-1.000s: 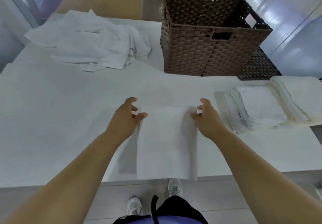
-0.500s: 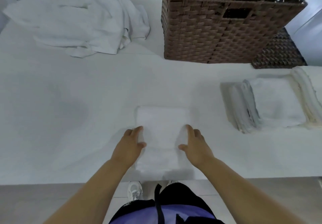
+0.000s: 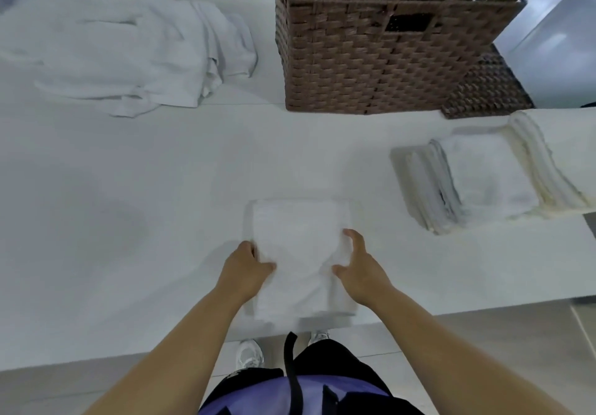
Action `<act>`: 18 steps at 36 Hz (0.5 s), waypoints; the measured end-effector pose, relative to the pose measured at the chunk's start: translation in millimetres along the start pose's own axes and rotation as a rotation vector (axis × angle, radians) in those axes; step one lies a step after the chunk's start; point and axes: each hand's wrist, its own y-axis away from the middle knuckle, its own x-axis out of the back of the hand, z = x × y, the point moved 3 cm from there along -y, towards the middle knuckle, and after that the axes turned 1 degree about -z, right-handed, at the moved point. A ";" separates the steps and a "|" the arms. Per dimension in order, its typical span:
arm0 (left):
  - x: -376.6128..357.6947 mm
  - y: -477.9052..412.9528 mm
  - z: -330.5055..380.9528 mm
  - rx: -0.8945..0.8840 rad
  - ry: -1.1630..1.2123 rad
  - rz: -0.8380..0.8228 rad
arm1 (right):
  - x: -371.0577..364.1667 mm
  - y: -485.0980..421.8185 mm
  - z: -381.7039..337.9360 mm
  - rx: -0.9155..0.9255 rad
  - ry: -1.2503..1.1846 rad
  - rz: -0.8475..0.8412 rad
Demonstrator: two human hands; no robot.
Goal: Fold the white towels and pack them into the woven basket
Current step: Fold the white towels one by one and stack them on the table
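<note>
A folded white towel (image 3: 300, 237) lies at the table's near edge, directly in front of me. My left hand (image 3: 245, 267) holds its left edge, thumb on top and fingers curled at the side. My right hand (image 3: 358, 264) grips the right edge with curled fingers, and the cloth bunches between thumb and fingers. The brown woven basket (image 3: 380, 69) stands at the back, right of centre; its inside is hidden. A heap of unfolded white towels (image 3: 129, 46) lies at the back left.
A stack of folded towels (image 3: 483, 175) sits on the right of the white table (image 3: 129, 205). A flat woven lid (image 3: 487, 95) lies behind that stack, beside the basket. My shoes and the floor show below the table's near edge.
The towel went from a long strip hanging over the edge to a shorter folded piece. Both hands drew back toward me and now hold its sides. The view tipped downward.
</note>
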 end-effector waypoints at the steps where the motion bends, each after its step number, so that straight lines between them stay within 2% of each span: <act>1: 0.0 1.4 1.0 -0.021 0.037 -0.004 | 1.0 1.3 0.5 -0.004 -0.022 0.008; 7: 7.0 7.9 16.4 -0.153 0.180 -0.003 | 16.7 12.8 -1.6 0.011 -0.117 0.095; 14: 13.3 22.0 59.4 -0.355 0.084 -0.093 | 56.8 36.3 2.9 0.073 -0.151 0.215; 18: 12.0 33.1 88.9 -0.433 0.140 -0.147 | 86.2 46.7 10.0 0.131 -0.131 0.262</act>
